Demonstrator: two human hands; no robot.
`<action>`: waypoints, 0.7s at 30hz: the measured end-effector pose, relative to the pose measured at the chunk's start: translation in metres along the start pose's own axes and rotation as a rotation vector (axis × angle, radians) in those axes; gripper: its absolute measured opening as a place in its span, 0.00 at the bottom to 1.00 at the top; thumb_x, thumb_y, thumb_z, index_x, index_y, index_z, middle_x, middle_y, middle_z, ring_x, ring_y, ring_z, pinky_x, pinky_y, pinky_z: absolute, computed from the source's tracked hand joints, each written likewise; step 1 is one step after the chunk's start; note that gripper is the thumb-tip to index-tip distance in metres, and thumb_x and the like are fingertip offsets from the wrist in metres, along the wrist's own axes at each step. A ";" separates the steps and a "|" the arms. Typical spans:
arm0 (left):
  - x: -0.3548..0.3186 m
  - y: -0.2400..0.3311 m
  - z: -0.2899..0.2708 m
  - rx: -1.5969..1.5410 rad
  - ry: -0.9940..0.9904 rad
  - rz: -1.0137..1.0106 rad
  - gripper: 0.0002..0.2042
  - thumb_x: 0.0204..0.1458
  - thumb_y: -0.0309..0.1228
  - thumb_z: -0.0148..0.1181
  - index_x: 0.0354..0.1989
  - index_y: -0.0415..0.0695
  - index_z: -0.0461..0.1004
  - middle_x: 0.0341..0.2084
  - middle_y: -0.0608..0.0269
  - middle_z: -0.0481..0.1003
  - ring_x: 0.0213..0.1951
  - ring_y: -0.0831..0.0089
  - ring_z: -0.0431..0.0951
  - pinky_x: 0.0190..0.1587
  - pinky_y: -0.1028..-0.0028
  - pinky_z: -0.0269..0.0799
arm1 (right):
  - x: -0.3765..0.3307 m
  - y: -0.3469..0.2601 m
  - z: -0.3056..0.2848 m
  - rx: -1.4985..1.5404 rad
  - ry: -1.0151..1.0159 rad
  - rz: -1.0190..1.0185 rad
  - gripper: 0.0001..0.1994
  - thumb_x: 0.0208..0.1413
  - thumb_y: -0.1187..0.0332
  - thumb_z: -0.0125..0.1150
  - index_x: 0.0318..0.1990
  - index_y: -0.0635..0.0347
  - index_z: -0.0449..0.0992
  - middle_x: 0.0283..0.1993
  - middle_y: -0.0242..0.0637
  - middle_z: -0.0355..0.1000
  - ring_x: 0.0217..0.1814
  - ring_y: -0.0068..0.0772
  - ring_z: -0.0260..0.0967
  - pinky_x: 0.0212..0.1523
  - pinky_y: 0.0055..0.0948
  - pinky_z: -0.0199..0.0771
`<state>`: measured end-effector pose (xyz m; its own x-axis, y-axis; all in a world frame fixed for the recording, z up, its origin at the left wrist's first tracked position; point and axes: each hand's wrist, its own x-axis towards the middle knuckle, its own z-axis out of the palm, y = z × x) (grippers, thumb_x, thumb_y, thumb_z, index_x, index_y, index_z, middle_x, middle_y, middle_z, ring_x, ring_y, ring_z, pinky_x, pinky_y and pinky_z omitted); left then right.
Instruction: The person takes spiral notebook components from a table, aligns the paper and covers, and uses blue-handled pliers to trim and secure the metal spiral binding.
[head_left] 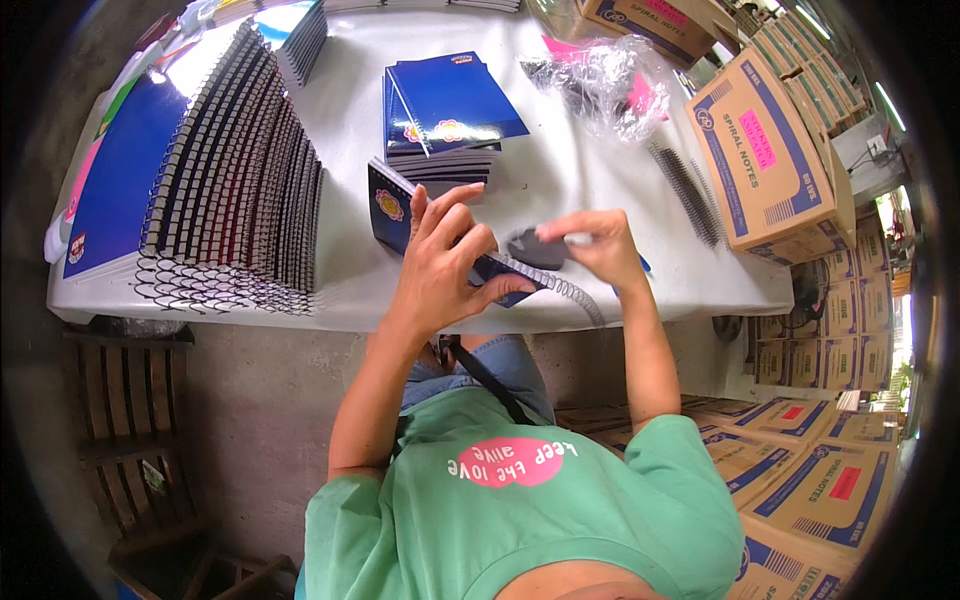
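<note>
My left hand (440,250) grips a blue-covered notebook (388,212) with a round flower picture, tilted above the table's near edge. A clear-grey spiral coil (572,292) runs along the notebook's edge, its free end sticking out to the right and down. To the right of the notebook is my right hand (603,248), fingers bent and pinched together, slightly blurred; what they hold, if anything, I cannot make out. Just left of those fingertips lies a dark grey rounded object (535,250). Beyond my left hand stands a pile of blue notebooks (455,100).
A tall stack of spiral-bound notebooks (235,170) fills the table's left side. Loose dark coils (685,190) lie beside a carton (765,150) at right, near a clear plastic bag (615,85). Stacked cartons (815,485) stand lower right, a wooden slatted chair (130,440) lower left.
</note>
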<state>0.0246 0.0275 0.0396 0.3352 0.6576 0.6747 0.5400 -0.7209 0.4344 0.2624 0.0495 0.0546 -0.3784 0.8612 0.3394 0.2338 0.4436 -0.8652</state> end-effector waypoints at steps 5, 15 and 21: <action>0.005 -0.004 0.003 -0.149 0.133 -0.062 0.41 0.26 0.52 0.73 0.51 0.44 0.66 0.44 0.59 0.70 0.47 0.64 0.71 0.64 0.56 0.43 | 0.008 -0.020 0.004 -0.056 -0.159 -0.123 0.14 0.37 0.86 0.59 0.34 0.62 0.81 0.37 0.42 0.78 0.40 0.29 0.76 0.44 0.23 0.75; 0.007 -0.012 -0.006 0.148 0.204 -0.118 0.41 0.22 0.61 0.68 0.47 0.49 0.67 0.38 0.63 0.66 0.55 0.62 0.60 0.62 0.48 0.37 | 0.001 0.012 0.025 0.449 0.328 0.142 0.16 0.31 0.91 0.59 0.33 0.70 0.79 0.38 0.49 0.76 0.42 0.37 0.75 0.46 0.30 0.75; 0.006 -0.043 -0.022 0.097 0.265 -0.157 0.32 0.14 0.58 0.73 0.20 0.45 0.66 0.34 0.62 0.59 0.46 0.59 0.57 0.50 0.59 0.56 | 0.023 0.000 0.032 0.158 0.219 0.159 0.15 0.36 0.91 0.57 0.34 0.70 0.79 0.38 0.51 0.76 0.41 0.41 0.75 0.45 0.29 0.75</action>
<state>-0.0133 0.0578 0.0385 0.0358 0.6701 0.7414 0.6445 -0.5824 0.4954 0.2245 0.0618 0.0502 -0.1421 0.9573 0.2519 0.1261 0.2699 -0.9546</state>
